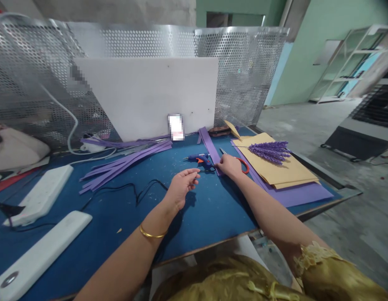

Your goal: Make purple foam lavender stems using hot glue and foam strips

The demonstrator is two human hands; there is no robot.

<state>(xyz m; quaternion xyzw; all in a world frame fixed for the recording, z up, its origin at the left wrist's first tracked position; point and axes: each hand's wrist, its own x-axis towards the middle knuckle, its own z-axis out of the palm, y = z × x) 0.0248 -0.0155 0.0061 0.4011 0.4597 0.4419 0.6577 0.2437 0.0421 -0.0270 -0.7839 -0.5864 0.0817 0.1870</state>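
My left hand [183,187] is over the blue table, thumb and fingertips pinched on the end of something thin and dark, too small to make out. To its right, my right hand [229,166] is closed, its fingertips at the lower end of a wide purple strip [209,144]; what they hold is hidden. Beside that hand lie scissors with red handles [244,165], partly covered by it. A blue glue gun [200,159] with an orange trigger rests between and just beyond my hands.
Purple strips [128,164] lie at the left, near a black cable and white power strips [43,194]. Yellow sheets [284,171] bear a purple flower bunch [270,151] at the right. A lit phone [176,126] leans on the white board [150,92].
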